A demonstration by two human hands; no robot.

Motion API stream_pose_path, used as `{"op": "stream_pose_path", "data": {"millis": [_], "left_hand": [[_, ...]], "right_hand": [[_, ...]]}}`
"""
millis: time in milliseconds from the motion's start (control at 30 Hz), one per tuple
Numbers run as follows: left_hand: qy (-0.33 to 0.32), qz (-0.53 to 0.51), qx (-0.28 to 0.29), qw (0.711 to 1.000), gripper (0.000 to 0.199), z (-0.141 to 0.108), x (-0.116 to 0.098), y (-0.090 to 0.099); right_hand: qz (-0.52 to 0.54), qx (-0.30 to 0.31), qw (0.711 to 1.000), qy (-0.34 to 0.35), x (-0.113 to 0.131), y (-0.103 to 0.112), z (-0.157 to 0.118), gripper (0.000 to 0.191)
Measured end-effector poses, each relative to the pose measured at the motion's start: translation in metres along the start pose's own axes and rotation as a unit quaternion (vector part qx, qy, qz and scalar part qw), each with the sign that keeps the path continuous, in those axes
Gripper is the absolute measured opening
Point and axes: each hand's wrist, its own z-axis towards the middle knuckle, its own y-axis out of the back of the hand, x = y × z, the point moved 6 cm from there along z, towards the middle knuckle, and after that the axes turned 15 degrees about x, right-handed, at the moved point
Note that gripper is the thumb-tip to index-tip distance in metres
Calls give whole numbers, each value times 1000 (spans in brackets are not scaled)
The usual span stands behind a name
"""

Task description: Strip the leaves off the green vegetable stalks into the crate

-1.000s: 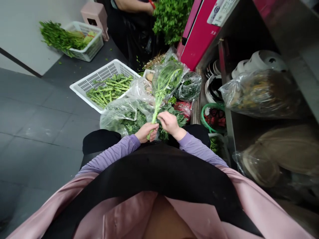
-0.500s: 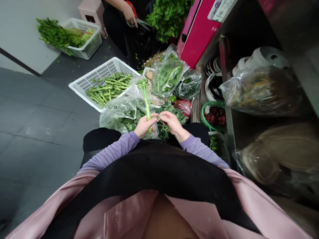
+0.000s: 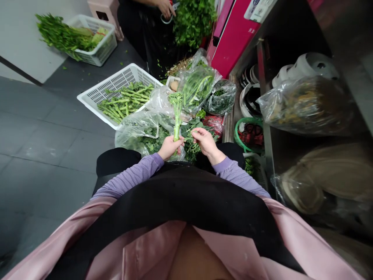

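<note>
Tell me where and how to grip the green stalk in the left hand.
Likely best: grip the stalk low on its thick stem, from the left, as the left hand does. Its bushy head spreads at the far end, and the right hand sits close on the right.

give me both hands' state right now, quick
Left hand: closed, holding a green stalk.
Right hand: pinched closed; whatever it may hold is too small to tell.
</note>
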Motion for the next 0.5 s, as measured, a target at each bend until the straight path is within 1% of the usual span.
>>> {"op": "stream_pose_path", "data": {"millis": [67,133,200,233,300,367,400,433,467,500], "left_hand": [[13,53,-6,999,26,0,-1,1],[31,109,-8,994,34,-1,0,2],[41,154,-10,987,33,-2,3,3],[44,172,-9,984,31,-2,4,3],[44,197,-9,979,27,-2,6,3],[46,202,-5,978,24,-2,8,2],[48,193,3,980,22,-2,8,0],[53,176,14,983,20,-2,9,-2],[61,153,31,986,18,-3,10,-4],[69,126,54,988,14,-4,11,-8]], "right_hand": [[85,44,995,-34,-7,-11,-3,22],[141,60,987,-57,-10,-17,-6,24],[149,68,985,-54,-4,-17,-5,28],[131,68,988,-37,2,-16,-3,29],[41,65,997,7,15,-12,0,27],[-99,56,993,37,23,-10,3,20],[-179,45,981,52,25,-10,3,17],[-258,31,963,74,27,-12,2,16],[-331,20,938,106,28,-15,-1,16],[-395,22,907,145,28,-22,-6,17]]}}
